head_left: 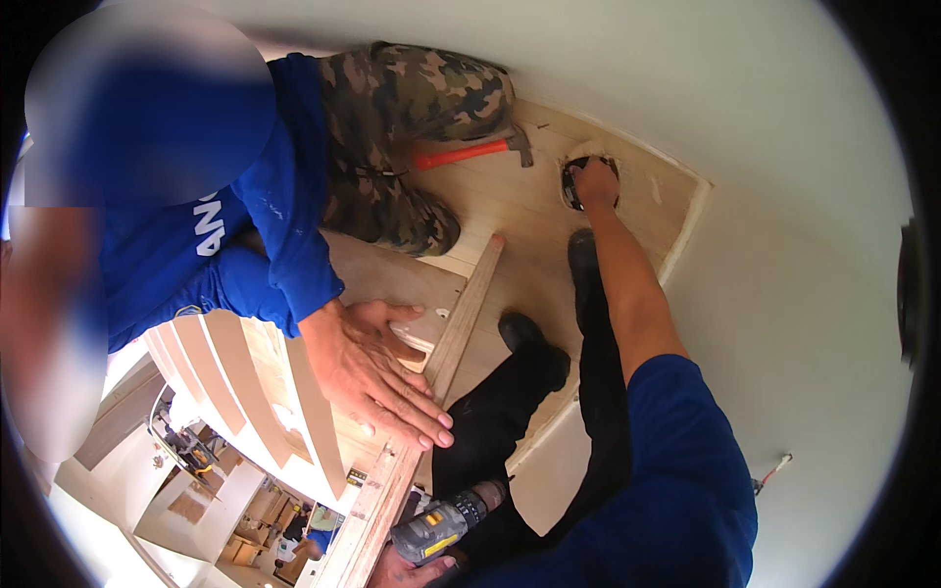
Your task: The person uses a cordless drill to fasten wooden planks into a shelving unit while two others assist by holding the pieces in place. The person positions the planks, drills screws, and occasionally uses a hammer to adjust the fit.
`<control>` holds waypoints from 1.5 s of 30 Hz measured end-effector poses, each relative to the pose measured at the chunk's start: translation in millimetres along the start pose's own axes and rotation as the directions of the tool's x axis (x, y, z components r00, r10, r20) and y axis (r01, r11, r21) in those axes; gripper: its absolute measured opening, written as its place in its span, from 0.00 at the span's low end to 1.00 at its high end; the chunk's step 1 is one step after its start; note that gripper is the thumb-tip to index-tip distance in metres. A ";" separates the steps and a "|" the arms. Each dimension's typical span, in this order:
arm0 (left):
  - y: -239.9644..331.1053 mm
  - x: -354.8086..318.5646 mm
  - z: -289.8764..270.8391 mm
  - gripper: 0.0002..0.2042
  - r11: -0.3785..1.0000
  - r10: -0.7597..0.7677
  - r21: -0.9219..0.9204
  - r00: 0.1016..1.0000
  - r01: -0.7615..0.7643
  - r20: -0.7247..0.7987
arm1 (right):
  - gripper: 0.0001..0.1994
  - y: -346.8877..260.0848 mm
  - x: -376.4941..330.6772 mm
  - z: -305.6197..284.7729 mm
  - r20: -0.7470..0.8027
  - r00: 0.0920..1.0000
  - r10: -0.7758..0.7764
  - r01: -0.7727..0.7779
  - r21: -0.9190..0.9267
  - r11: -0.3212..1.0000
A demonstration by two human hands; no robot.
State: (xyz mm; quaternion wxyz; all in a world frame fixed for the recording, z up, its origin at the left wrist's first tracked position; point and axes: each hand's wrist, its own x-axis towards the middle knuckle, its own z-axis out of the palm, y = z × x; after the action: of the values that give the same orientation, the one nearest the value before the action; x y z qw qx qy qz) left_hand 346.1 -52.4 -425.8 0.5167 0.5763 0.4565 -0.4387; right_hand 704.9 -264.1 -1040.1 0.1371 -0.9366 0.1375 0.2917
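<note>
My left hand [407, 570], low in the frame beside a long wooden strip, is closed around a grey and yellow cordless drill [438, 529]. My right arm stretches far forward over the wooden floor. At its end my right hand [596, 183] dips into a small dark round thing [571, 188], perhaps a dish; its fingertips are hidden there. A co-worker in a blue top rests spread hands [377, 377] on the wooden strip [461, 328], which runs diagonally between us.
An orange-handled hammer [470, 153] lies by the co-worker's camouflage trousers [402, 108]. My legs, in black trousers [502, 407], are below the wooden floor's middle. Pale walls [784, 245] bound the right side. Long boards [314, 412] stand at lower left, beside a cluttered lower area [265, 519].
</note>
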 end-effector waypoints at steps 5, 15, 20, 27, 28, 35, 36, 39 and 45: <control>-0.4 2.4 1.0 0.27 1.000 -0.019 0.022 1.000 0.019 -0.003 | 0.15 -4.8 11.3 -1.4 0.112 0.983 0.145 -0.160 0.135 0.978; 15.8 -1.4 4.6 0.26 0.998 -0.030 0.061 0.999 0.030 -0.012 | 0.03 48.4 -12.9 21.7 0.375 0.922 0.099 -0.388 0.898 0.207; 15.2 -4.4 6.0 0.22 0.997 -0.040 0.070 0.999 0.041 -0.025 | 0.04 67.4 -37.7 -20.6 0.362 0.885 -0.292 -0.442 0.850 -0.287; 21.3 -55.5 27.4 0.24 0.994 0.009 0.112 1.000 -0.009 -0.001 | 0.06 29.3 -194.8 -166.0 0.332 0.785 -0.523 -0.545 0.772 -0.328; 24.6 -71.0 30.7 0.27 0.980 0.110 0.169 0.994 -0.108 -0.003 | 0.06 22.3 -225.5 -196.8 0.337 0.765 -0.549 -0.554 0.778 -0.295; 57.8 -223.3 16.1 0.36 0.646 0.759 0.191 0.648 -0.739 -0.061 | 0.07 -47.1 -454.7 -443.5 0.291 0.597 -0.748 -0.565 0.814 -0.135; 51.7 -248.2 10.5 0.36 0.603 0.798 0.171 0.595 -0.779 -0.102 | 0.08 -59.7 -491.2 -478.0 0.289 0.560 -0.776 -0.530 0.846 -0.068; 53.3 -310.8 -10.3 0.35 0.451 0.889 0.140 0.431 -0.881 -0.155 | 0.11 -104.0 -554.3 -553.9 0.286 0.363 -0.887 -0.444 0.890 0.105; 28.9 -340.4 14.1 0.32 0.249 0.841 0.141 0.141 -0.958 -0.523 | 0.08 -169.8 -606.4 -609.4 0.346 0.031 -0.938 -0.400 0.864 0.305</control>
State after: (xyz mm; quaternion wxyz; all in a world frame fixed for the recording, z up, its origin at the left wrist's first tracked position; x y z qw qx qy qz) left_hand 306.5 -92.7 -88.5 0.5979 0.7597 0.1772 0.1844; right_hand 591.9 -204.8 -173.2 0.7244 -0.2407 -0.1234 0.6341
